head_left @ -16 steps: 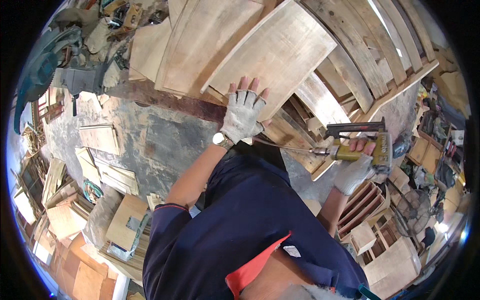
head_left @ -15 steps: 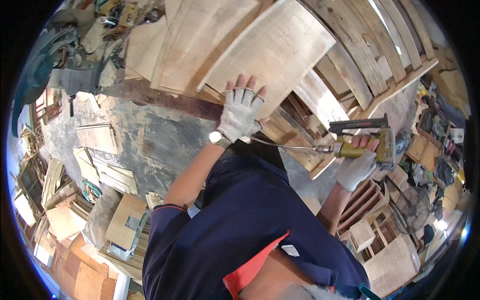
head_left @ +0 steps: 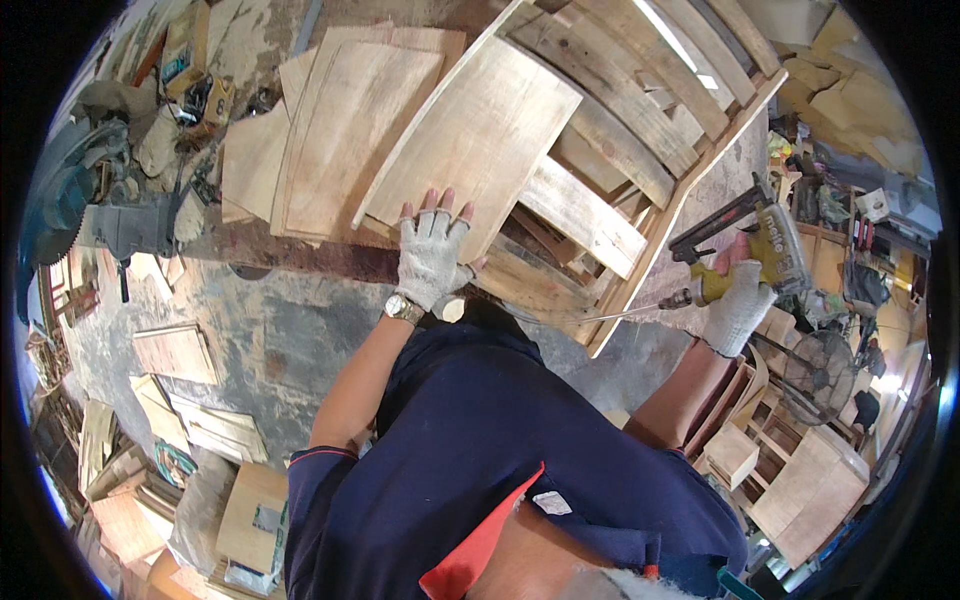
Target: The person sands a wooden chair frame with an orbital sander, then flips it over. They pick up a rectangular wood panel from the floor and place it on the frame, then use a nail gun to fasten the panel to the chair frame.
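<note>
Shifted clear of the slatted frame point(head_left: 620, 150), the air nailer point(head_left: 785, 255) now sits outside its near-right edge, nose tipped upward where it was almost level, and the whole view swings so the woodwork lies further left. Our right hand point(head_left: 740, 305) has its fingers curled around the yellow grip, probably to bear the tool's weight with its nose kept off the wood; we cannot tell whether a finger touches the trigger. Our left hand point(head_left: 435, 260) lies flat, its fingers slightly spread, on the near end of the pale panel point(head_left: 480, 130), likely to steady it. That panel stretches away beyond those fingertips and appears to rest on the frame, whose slats lie to their right. From below the right fingers, the hose point(head_left: 600, 317) runs left toward our body.

Left of the left fingers, more curved panels point(head_left: 360, 120) overlap one another; nearer us, thin boards point(head_left: 177, 352) lie on the grey, scuffed floor point(head_left: 300, 340). Beyond the right hand's wrist side stands a caged fan point(head_left: 818, 375) amid clutter.
</note>
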`<state>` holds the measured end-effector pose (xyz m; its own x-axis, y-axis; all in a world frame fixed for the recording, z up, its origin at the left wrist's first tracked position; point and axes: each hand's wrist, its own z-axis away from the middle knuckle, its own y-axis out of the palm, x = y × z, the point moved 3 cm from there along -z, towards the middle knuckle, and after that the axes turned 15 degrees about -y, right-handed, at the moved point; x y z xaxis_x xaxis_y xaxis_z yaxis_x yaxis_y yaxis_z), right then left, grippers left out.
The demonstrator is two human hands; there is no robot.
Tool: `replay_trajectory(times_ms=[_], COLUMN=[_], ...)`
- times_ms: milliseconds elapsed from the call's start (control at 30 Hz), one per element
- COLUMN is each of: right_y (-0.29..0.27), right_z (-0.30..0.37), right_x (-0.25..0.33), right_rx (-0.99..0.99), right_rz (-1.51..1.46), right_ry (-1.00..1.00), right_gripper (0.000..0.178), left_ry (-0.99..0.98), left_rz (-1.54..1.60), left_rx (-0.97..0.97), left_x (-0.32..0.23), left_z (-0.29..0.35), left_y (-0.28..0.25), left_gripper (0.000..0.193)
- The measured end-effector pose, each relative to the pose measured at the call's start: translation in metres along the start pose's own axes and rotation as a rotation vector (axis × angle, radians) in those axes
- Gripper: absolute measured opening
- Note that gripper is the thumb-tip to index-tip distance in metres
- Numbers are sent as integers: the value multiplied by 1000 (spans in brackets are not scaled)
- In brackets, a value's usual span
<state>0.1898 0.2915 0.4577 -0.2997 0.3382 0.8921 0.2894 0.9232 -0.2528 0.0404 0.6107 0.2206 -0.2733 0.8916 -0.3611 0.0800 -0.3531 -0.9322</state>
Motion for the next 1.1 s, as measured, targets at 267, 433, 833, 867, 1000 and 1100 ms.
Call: replay_trajectory(times_ms=[267,433,833,867,1000,1100], right_y=[25,81,55,52,41,35], right_z=[16,61,155,155,141,120], right_x=[5,-24,-26,-29,-51,-64], right_rx=[52,229,290,292,410,439], right_rz=[-38,240,633,611,590,569], right_ry=[52,69,362,411,413,318], right_gripper=[18,35,40,40,39,40], left_ry=[68,76,131,141,193,313], left_rz=[-28,-55,-99,-134,-94,-152], left_rx=[12,86,16,44,204,290], left_x=[6,6,-2,-3,-1,9], left_z=[-1,-4,-5,-6,-10,-14], left_y=[10,11,-4,-8,-27,-39], left_gripper=[97,99,96,104,123,124])
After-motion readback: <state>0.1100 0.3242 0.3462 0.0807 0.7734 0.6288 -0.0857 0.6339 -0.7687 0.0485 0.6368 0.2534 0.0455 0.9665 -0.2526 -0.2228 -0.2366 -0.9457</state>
